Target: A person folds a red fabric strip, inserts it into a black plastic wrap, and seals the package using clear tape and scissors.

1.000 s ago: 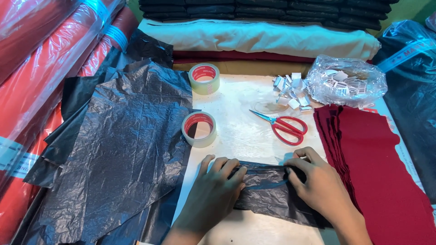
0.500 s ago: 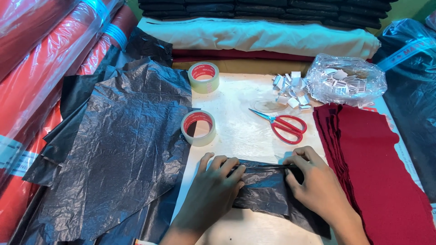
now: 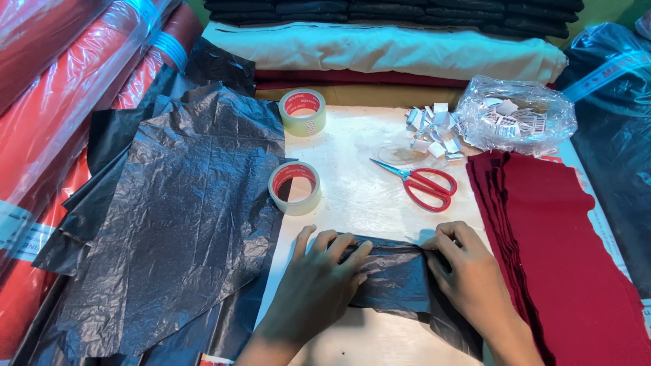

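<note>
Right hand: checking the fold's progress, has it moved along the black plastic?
Yes. The right hand slid slightly nearer, away from the red scissors.
</note>
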